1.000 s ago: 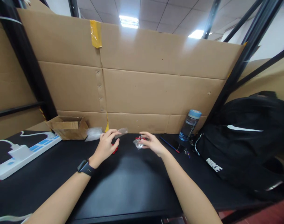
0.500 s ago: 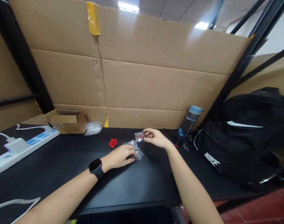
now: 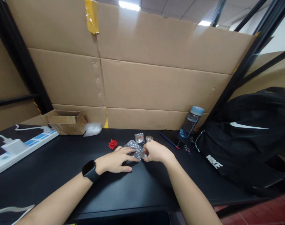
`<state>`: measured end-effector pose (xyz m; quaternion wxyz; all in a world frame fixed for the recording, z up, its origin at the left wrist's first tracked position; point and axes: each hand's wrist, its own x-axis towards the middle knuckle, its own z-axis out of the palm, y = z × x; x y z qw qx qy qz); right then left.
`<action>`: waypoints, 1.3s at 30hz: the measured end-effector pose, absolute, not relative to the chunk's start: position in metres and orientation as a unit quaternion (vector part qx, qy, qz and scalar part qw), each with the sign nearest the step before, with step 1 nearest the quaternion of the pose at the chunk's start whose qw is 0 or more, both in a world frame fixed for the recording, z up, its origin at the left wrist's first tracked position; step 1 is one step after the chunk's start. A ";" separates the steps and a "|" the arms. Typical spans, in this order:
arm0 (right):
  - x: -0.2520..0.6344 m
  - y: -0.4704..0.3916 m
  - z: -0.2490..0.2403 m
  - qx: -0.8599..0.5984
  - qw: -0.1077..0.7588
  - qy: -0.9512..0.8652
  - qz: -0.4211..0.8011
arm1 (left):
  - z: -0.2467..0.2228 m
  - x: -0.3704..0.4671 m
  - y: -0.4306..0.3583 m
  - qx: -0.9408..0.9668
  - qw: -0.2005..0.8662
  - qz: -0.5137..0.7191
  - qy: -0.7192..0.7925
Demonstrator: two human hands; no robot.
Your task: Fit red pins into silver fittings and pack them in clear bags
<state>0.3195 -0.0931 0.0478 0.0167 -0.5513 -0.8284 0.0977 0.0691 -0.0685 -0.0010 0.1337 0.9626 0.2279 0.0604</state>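
My left hand (image 3: pixel 115 160), wearing a dark watch on its wrist, lies with fingers spread, its fingertips on a crumpled clear plastic bag (image 3: pixel 134 146). Close by on the right, my right hand (image 3: pixel 157 152) pinches a small round clear container (image 3: pixel 144 153) with a bit of red in it, at the bag's edge. Its fingers partly hide that container. Just behind stand a small clear packet (image 3: pixel 139 137) with something red inside and another round clear piece (image 3: pixel 149 138). A pile of small red pieces (image 3: pixel 112 144) lies to the left.
A blue pen (image 3: pixel 169 140) lies to the right on the black table (image 3: pixel 133 190). A water bottle (image 3: pixel 191 122) and a black backpack (image 3: pixel 247 137) stand beyond it. At the left are a cardboard box (image 3: pixel 65 122), bubble wrap (image 3: pixel 92 129) and a power strip (image 3: pixel 27 150). Cardboard walls the back.
My right hand has moved nearer to me from the small packet and now holds a round container by the bag. My left hand has shifted slightly left and its fingers have spread.
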 end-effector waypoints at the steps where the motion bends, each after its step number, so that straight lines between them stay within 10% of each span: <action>1: 0.318 -0.093 0.047 -0.551 0.010 -0.828 0.105 | -0.001 0.069 -0.069 0.962 0.135 0.060 0.229; 39: 0.284 -0.054 -0.013 -0.502 0.237 -0.829 -0.060 | 0.009 0.056 -0.065 0.953 0.171 0.030 0.250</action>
